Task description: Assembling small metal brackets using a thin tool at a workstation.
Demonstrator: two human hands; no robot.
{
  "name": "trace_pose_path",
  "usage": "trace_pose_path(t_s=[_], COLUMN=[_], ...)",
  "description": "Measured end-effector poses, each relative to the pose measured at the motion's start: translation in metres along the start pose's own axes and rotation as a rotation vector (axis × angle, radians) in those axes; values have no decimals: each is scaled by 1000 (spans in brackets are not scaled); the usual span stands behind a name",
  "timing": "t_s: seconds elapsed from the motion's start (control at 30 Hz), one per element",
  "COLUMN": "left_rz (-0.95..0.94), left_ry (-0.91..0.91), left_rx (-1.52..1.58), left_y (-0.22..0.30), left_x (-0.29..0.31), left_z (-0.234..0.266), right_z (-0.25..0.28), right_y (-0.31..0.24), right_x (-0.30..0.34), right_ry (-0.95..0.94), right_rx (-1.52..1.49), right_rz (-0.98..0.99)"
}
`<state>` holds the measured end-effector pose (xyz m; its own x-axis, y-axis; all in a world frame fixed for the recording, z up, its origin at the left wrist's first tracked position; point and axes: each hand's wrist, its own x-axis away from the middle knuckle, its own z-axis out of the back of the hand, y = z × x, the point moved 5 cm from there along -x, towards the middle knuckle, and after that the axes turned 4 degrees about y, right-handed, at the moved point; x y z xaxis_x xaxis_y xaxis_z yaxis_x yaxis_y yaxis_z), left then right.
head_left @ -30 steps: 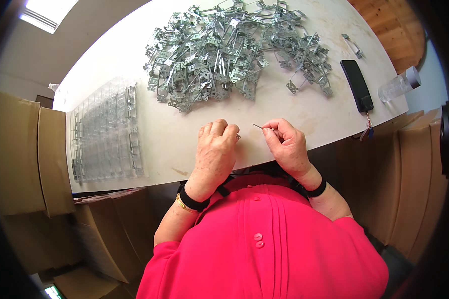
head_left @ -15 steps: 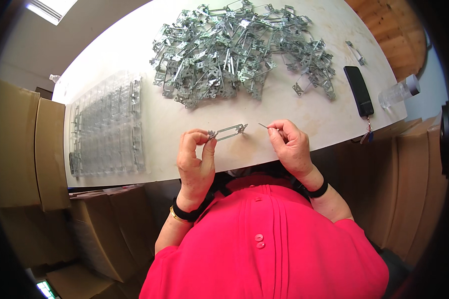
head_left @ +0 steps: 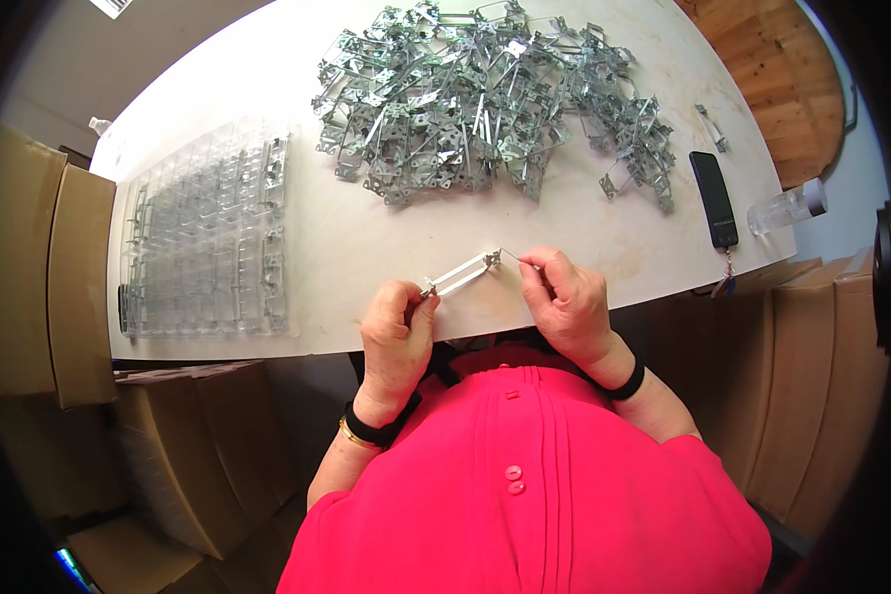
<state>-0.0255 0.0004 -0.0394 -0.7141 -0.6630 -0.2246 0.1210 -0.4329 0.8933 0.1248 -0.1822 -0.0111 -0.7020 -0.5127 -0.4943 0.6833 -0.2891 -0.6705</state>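
Head view shows a clear plastic compartment tray (head_left: 203, 243) lying at the left on the white table (head_left: 366, 247), with metal clips seated in some of its slots, mostly down its right-hand columns. Far across the table sprawls a loose heap of metal brackets (head_left: 485, 109). At the near edge the left hand (head_left: 398, 332) pinches one end of a slim metal bracket (head_left: 462, 273), and the right hand (head_left: 564, 297) holds a thin pin (head_left: 513, 256) at the bracket's other end. Bare tabletop lies between the hands and the heap. A black phone (head_left: 713, 198) lies near the right edge, a clear bottle (head_left: 787, 208) just past it. Cardboard boxes (head_left: 30, 267) crowd the left side.
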Motion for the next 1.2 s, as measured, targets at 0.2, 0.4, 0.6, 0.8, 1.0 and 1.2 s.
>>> trace_pose_path(t_s=[0.2,0.4,0.6,0.8,1.0,1.2], left_rz=[-85,-96,60,-76,-13,-130], left_ry=[7,1,-15,-30,-92,-42], left_rx=[-73,-69,47,18,-4,-11], left_y=[3,5,-1,4,1,-1], left_x=[-1,-3,-3,-5,-2,-2], left_z=[3,3,1,-2,-3,-3], right_z=[-10,-12,-12,-13,-13,-11], right_y=[-16,-11,-9,-5,-9,-10], right_x=[-3,3,4,6,4,5], right_ry=[-15,-58,-95,-85,-57,-32], right_rx=[90,186,183,176,161,180], right_rz=[240,271,241,237,212,216])
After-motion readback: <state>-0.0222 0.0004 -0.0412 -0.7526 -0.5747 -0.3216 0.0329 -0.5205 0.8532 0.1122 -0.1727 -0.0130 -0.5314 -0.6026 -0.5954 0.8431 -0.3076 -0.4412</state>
